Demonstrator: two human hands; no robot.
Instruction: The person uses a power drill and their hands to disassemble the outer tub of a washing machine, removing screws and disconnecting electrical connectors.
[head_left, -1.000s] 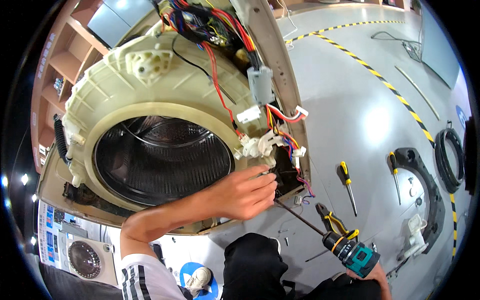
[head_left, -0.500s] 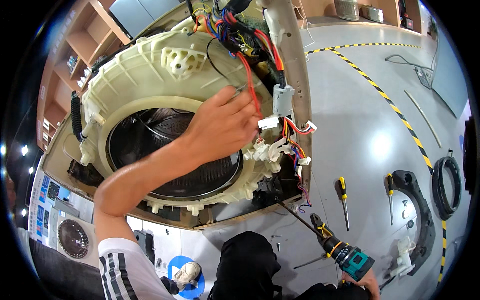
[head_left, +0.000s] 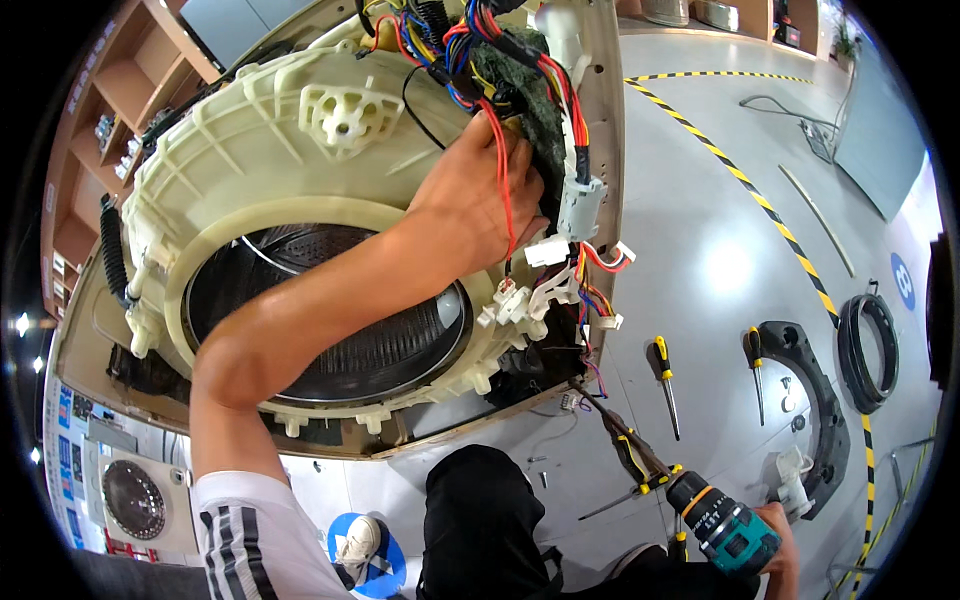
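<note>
An opened washing machine shows a cream plastic tub (head_left: 230,140) around a dark steel drum (head_left: 370,360). My left hand (head_left: 485,190) reaches over the drum to the tub's upper right, fingers curled by red wires (head_left: 500,180) below a tangled harness (head_left: 460,55); whatever they grip is hidden. White connectors (head_left: 510,305) hang below that hand, beside a grey cylindrical component (head_left: 580,208). My right hand (head_left: 778,530), low at the right, grips a teal-and-black cordless drill (head_left: 735,540), whose long bit angles up-left toward the machine's lower right corner.
On the floor at right lie two screwdrivers (head_left: 665,380) (head_left: 757,360), pliers (head_left: 627,455), a dark curved counterweight (head_left: 828,440), a black rubber ring (head_left: 848,360), a white plastic part (head_left: 793,480) and a rod (head_left: 815,215). Wooden shelving (head_left: 140,70) stands left; my knee (head_left: 475,510) is below.
My left hand has moved up from the tub's lower right rim to the red wires near the upper harness. My right hand with the drill has shifted slightly to the right.
</note>
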